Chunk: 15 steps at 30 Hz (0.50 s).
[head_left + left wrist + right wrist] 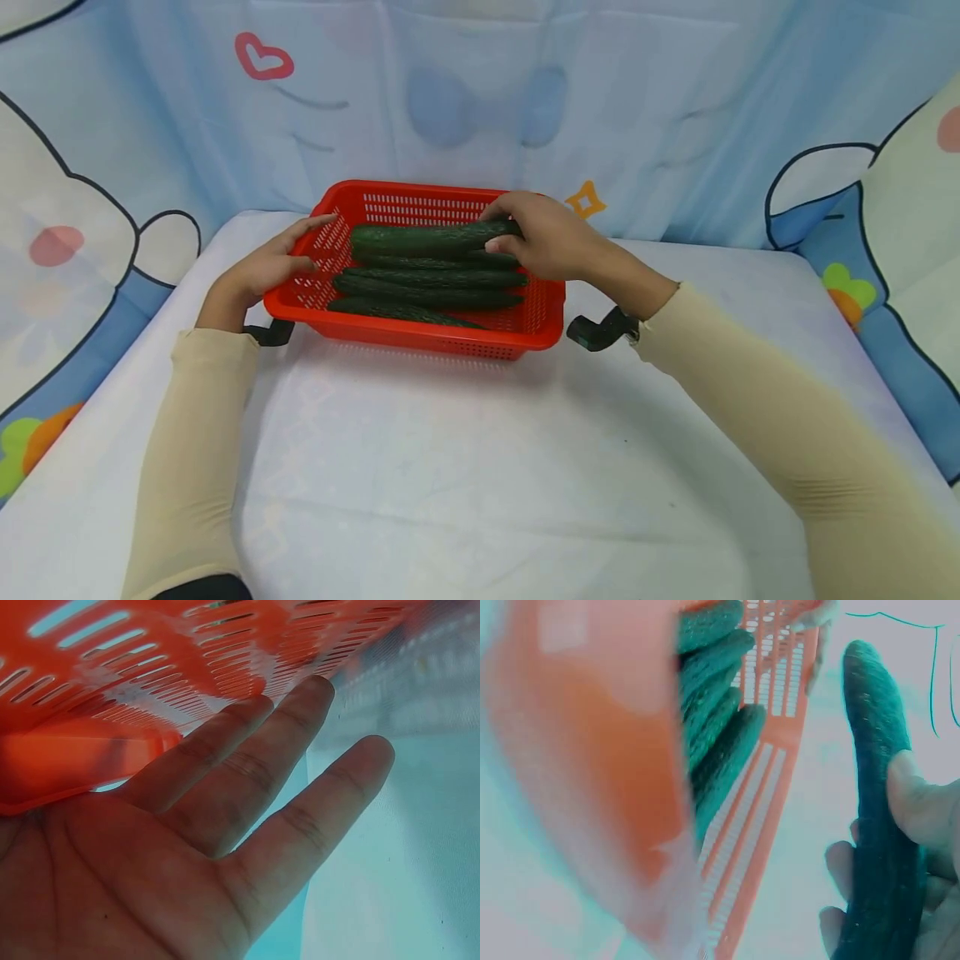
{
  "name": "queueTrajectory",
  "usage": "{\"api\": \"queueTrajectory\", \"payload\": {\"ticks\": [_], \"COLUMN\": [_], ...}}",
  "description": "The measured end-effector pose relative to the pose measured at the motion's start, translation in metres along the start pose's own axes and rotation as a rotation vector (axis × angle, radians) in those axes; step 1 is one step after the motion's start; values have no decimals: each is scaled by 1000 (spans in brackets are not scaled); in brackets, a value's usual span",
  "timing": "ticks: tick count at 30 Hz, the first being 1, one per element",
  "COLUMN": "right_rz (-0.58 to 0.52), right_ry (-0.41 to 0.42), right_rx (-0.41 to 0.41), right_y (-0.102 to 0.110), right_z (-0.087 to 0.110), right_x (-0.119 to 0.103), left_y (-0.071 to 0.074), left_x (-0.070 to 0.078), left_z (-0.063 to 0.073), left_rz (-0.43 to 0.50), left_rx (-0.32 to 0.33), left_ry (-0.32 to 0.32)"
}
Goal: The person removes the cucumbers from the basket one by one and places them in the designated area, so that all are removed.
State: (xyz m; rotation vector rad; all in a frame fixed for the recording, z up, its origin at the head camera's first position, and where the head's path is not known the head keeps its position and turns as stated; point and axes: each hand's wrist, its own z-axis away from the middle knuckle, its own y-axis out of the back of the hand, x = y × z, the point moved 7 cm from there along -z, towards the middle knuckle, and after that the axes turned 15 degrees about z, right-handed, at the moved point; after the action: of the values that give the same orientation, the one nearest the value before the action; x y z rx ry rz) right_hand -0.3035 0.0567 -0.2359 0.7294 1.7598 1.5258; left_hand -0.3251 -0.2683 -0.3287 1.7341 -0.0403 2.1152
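Observation:
A red plastic basket [420, 339] with slotted walls stands on the white table. Several dark green cucumbers [427, 278] lie lengthwise inside it. My right hand [543, 233] grips one cucumber [423, 240] by its right end, thumb on the near side and fingers around the far side. In the head view this cucumber overlaps the others near the basket's back wall. At the basket's left end, my left hand [258, 265] spreads its thumb and forefinger at the rim. The left wrist view shows the other fingers [330, 795] stretched out along the slotted wall.
The white tablecloth [465, 467] spreads in front of the basket. Close behind hangs a blue cartoon-print curtain [480, 92]. A black wrist mount [596, 331] sticks out under the right wrist, beside the basket's right end; another black mount [273, 332] sits at the left wrist.

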Motion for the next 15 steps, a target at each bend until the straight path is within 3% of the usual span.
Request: {"api": "queueTrajectory", "payload": {"ticks": [9, 15], "right_rz": [-38, -49], "right_ry": [-22, -132], "right_rx": [224, 346], "right_y": [6, 9], "right_z": [30, 54], "right_x": [43, 77], "left_y": [0, 0], "left_x": [-2, 0], "left_z": [1, 0], "left_rz": [13, 1], "left_rx": [-1, 3], "left_ry": [5, -1]}}
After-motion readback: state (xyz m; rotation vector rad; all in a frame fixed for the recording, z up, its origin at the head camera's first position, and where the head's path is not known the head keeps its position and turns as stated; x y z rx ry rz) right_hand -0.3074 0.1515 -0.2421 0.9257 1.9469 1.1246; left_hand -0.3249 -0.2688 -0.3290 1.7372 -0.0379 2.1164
